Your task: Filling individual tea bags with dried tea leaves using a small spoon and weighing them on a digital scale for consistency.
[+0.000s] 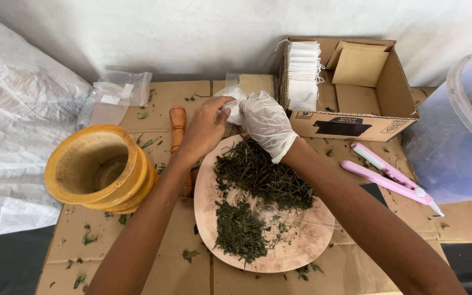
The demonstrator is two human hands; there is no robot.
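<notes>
Small white bag (232, 105) is between your two hands, above the far edge of the pink plate (307, 248), so you do not reach anywhere for it: it is already in your fingers. Your left hand (206, 128), bare, pinches it from the left side with the fingertips closed on its edge. Your right hand (267, 124), in a thin white glove, closes on it from the right, and the glove hides most of the bag. Both hands touch it, so neither one is nearer. I cannot tell the long axis of the bag, because only a crumpled white corner shows between the fingers.

The bag looks like thin, soft white paper or mesh, the same kind as the stack of white bags (304, 74) standing upright in the left end of the cardboard box (397, 95), near the far edge of the table (137, 240). It seems light and easy to fold.

The dried green leaves (260, 175) lie on the plate directly under your hands and toward you, in two heaps: a loose one at the far side and a finer one (240, 229) at the near side. The wooden mortar (99, 168) stands at the left of the plate, and the wooden pestle (177, 127) lies beside it with its long axis running from far to near. The pink sealing tool (389, 177) lies to the right of the plate, in front of the box.
</notes>
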